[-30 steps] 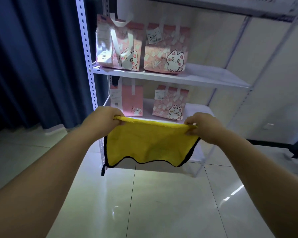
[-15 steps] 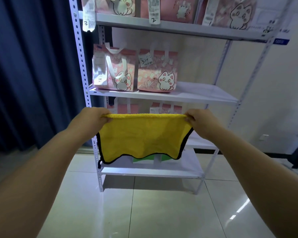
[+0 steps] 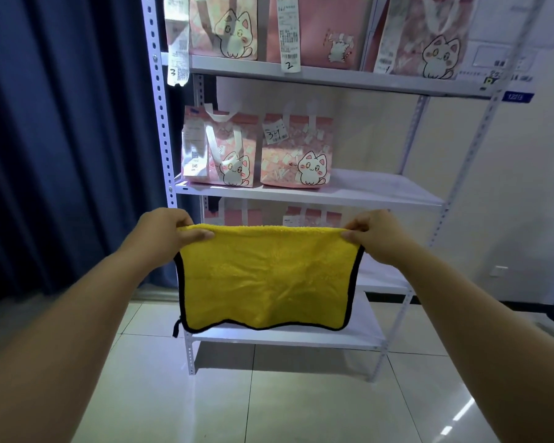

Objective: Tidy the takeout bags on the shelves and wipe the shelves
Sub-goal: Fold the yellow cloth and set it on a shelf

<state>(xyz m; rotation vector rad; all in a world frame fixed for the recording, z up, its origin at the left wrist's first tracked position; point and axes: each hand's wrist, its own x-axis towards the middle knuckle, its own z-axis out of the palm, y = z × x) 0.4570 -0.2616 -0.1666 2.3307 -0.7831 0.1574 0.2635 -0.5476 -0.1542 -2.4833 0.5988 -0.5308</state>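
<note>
Treat yellow microfibre cloth point(image 3: 266, 276), pinched at top corners by left hand point(image 3: 165, 230) and right hand point(image 3: 376, 233), hanging in front of metal shelf unit point(image 3: 317, 196), as probably light, limp, non-slip; grip at bound edges.

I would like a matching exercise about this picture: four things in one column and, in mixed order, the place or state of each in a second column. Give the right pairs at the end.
Things:
1. yellow cloth
2. bag tagged 34
3. receipt marked 2
4. blue curtain

Places or states:
A. hangs left of the rack
B. held spread between the left hand and the right hand
C. stands on the middle shelf
D. hangs over the edge of the upper shelf

Pairs: 1-B, 2-C, 3-D, 4-A.
</note>
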